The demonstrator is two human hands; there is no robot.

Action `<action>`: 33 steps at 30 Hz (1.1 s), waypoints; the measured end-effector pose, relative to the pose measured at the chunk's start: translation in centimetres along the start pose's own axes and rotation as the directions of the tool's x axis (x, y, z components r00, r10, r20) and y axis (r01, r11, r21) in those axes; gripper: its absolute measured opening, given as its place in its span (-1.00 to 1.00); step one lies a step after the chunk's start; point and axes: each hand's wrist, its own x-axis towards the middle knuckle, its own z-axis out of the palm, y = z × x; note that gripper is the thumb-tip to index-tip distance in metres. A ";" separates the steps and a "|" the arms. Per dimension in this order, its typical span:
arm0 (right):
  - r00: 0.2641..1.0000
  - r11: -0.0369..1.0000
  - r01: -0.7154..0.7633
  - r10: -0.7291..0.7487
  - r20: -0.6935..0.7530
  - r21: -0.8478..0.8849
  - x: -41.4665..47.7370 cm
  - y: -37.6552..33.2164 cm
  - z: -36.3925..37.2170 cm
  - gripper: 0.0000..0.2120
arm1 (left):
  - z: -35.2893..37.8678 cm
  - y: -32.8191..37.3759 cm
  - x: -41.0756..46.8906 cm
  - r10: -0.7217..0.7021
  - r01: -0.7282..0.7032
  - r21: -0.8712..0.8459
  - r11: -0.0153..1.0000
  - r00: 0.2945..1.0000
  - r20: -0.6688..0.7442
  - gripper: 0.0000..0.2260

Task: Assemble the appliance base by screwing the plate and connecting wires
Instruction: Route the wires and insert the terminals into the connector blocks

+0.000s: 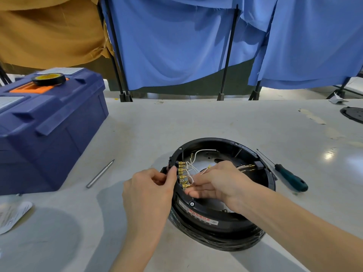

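Note:
The round black appliance base point(225, 218) lies open side up on the table in front of me. A row of brass terminals point(182, 174) lines its left inner wall, with thin white wires point(198, 154) trailing across the inside. My left hand point(151, 185) grips the base's left rim beside the terminal block, thumb against the edge. My right hand point(214, 181) reaches inside and pinches a white wire near the lowest terminals. More wire ends with brass connectors point(246, 167) hang loose at the right inner wall.
A green-handled screwdriver point(288, 176) lies right of the base. A metal pen-like rod point(100, 173) lies to the left, near a blue toolbox point(49, 130) with a tape roll point(49, 79) on top. A black plate point(353, 114) sits far right. Blue curtains hang behind.

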 end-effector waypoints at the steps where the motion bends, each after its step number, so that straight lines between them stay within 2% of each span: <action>1: 1.000 1.000 -0.008 0.008 -0.001 0.028 0.0 0.1 0.1 -0.97 | 0.0 0.1 -0.1 -0.002 0.002 0.012 1.000 1.000 -0.003 -0.68; 4: 0.999 0.996 -0.035 0.037 -0.027 0.080 0.3 0.3 0.2 -0.87 | 0.1 0.3 -0.6 0.020 -0.017 0.086 0.996 0.999 -0.026 -0.65; 7: 0.997 0.995 -0.068 0.071 -0.041 0.074 0.4 0.3 0.6 -0.96 | 0.3 0.5 -1.0 0.056 -0.052 0.103 0.993 0.998 -0.028 -0.63; 11: 0.992 0.994 -0.091 0.095 -0.077 0.057 0.6 0.2 1.0 -0.95 | 0.4 0.5 -1.2 0.052 -0.049 0.102 0.994 0.998 -0.026 -0.62; 18: 0.989 0.989 -0.102 0.113 -0.092 0.111 0.5 0.6 0.8 -0.80 | 0.4 0.3 -1.1 0.069 -0.065 0.115 0.991 0.997 -0.037 -0.62; 21: 0.990 0.985 -0.113 0.123 -0.072 0.128 0.6 0.5 0.9 -0.90 | 0.5 0.4 -1.1 0.068 -0.064 0.115 0.991 0.997 -0.026 -0.61; 27: 0.991 0.989 -0.124 0.127 -0.030 0.085 0.6 0.1 0.6 -0.96 | 0.6 0.6 -1.1 0.080 -0.074 0.132 0.988 0.996 -0.037 -0.61; 33: 0.970 0.978 -0.210 0.207 0.126 0.011 0.4 -1.1 -0.7 -0.91 | 0.6 0.8 -1.2 0.074 -0.068 0.135 0.989 0.996 -0.043 -0.61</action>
